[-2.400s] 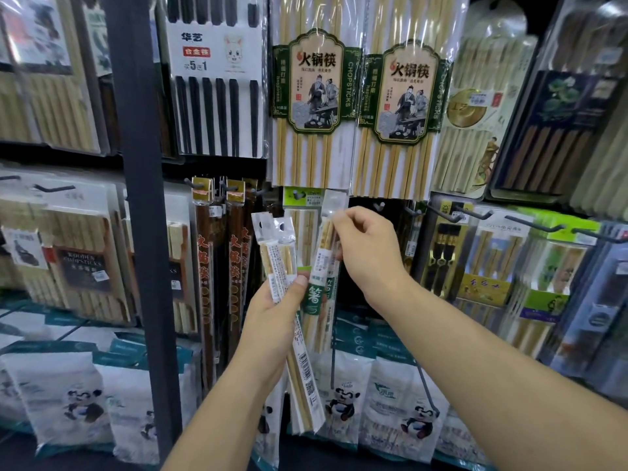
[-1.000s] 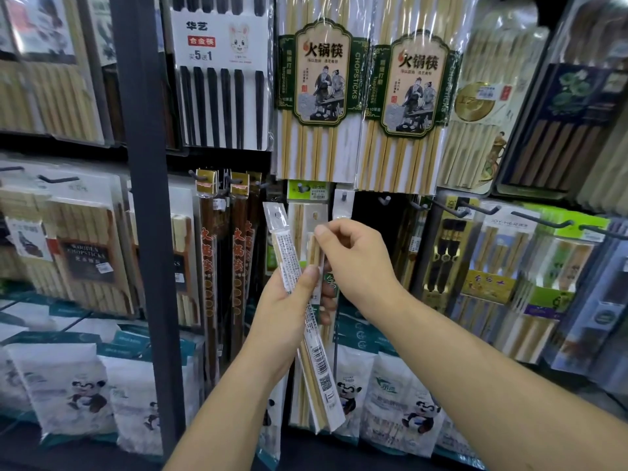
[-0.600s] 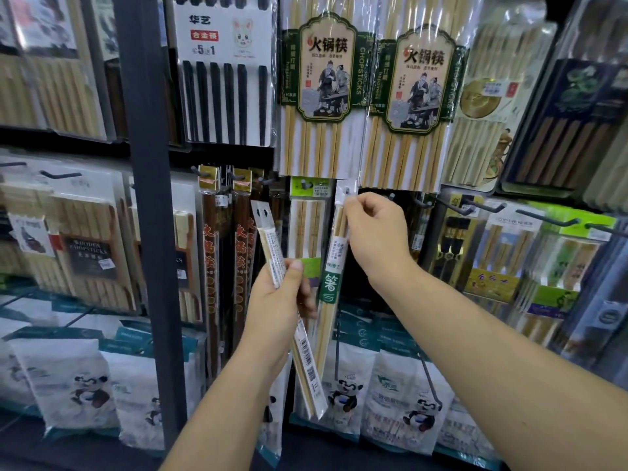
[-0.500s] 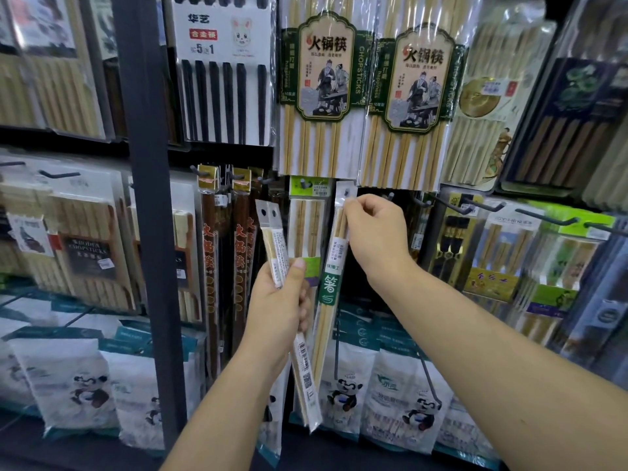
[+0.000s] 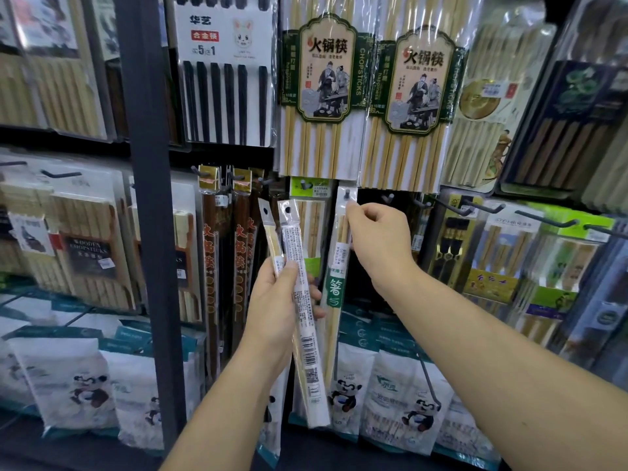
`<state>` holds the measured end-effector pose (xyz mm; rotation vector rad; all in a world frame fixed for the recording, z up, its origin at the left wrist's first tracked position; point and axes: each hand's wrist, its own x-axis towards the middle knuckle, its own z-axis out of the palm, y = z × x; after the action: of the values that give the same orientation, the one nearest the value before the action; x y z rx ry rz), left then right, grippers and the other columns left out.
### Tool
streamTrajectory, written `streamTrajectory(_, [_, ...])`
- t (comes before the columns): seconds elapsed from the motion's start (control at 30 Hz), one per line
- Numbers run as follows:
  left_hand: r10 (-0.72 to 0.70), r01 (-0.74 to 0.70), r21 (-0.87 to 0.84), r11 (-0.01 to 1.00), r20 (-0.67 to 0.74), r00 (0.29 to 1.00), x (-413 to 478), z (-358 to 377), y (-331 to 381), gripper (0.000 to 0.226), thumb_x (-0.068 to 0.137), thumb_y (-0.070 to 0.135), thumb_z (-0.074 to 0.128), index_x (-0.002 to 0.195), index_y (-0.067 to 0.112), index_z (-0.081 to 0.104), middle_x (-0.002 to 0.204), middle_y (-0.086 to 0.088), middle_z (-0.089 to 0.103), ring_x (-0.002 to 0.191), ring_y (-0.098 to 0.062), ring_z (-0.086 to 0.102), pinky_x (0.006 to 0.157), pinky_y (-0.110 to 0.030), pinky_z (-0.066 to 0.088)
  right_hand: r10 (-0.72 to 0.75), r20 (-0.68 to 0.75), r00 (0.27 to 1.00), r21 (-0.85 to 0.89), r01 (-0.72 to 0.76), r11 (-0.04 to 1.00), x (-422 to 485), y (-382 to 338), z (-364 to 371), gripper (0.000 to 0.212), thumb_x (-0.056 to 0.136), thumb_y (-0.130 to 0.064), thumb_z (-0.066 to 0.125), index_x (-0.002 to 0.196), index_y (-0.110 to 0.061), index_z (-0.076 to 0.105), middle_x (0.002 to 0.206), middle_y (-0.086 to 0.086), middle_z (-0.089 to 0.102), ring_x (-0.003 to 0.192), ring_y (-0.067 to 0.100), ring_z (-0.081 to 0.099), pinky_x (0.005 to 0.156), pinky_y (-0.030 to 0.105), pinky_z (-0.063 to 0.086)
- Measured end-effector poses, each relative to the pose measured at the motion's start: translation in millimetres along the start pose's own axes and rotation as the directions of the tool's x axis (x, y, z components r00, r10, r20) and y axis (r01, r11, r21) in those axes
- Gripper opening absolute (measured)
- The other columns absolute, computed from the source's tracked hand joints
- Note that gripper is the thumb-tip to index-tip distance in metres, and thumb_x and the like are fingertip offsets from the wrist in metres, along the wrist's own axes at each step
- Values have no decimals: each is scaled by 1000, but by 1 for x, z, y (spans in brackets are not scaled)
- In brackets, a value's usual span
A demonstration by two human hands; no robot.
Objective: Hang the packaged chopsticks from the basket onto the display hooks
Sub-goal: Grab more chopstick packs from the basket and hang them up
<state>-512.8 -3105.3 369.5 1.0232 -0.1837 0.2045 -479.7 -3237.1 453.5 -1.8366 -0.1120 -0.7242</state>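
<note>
My right hand [image 5: 377, 243] pinches one chopstick packet [image 5: 336, 287] near its top, so its punched hole lines up with the hook [image 5: 347, 194], my arm reaching up and forward. My left hand [image 5: 278, 311] grips two spare packets [image 5: 299, 266] upright just beside it, thumb across them, ready for hanging next.

the left hand [image 5: 277, 314] is raised at mid-frame with its back to the camera, fingers curled and thumb pressed round two slim chopstick packets [image 5: 292, 239] held upright. the right hand [image 5: 379, 243] is held higher and just to the right, forearm stretched forward, with the top of a green-labelled chopstick packet [image 5: 335, 290] pinched between thumb and fingertips.
</note>
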Motion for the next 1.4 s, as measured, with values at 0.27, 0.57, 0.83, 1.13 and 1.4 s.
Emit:
streamTrajectory(0.27, [16,-16,-1,1000,78,997,-5,3,-1,17,105,21,58,114,16,72,84,-11,69,63,-17,69,57,-33,61,-36,-61,998,15,37,999,-17,5,1,42,96,-37,63,65,-17,41,55,-10,37,51,5,36,58,26,39])
streamTrajectory(0.57, [1,0,-3,1000,162,987,-6,8,1,17,97,27,64,103,26,80,87,-9,74,71,-20,71,60,-35,62,-133,134,982,79,123,989,-25,0,7,30,100,-27,62,78,-7,64,64,-4,52,58,5,45,57,20,42])
streamTrajectory(0.83, [4,-18,207,978,71,997,-2,1,-5,30,108,34,51,99,40,80,70,6,57,69,-8,58,71,-30,52,-35,27,999,106,32,994,-8,0,0,33,99,-24,60,68,-14,53,48,-16,40,47,1,37,49,11,38])
streamTrajectory(1.13, [-30,9,241,970,85,996,1,1,-8,32,108,33,52,92,32,80,67,7,51,60,-9,48,55,-25,42,19,-3,1000,104,-18,994,-2,-1,1,45,100,-33,60,62,-17,41,47,-13,31,47,7,30,55,25,34])
streamTrajectory(1.4, [-23,1,248,969,87,996,1,0,-8,31,107,34,52,94,32,80,67,7,52,59,-8,48,55,-25,43,12,-27,1000,73,-10,997,3,2,4,50,100,-34,59,57,-20,37,45,-13,30,43,5,28,43,13,31])
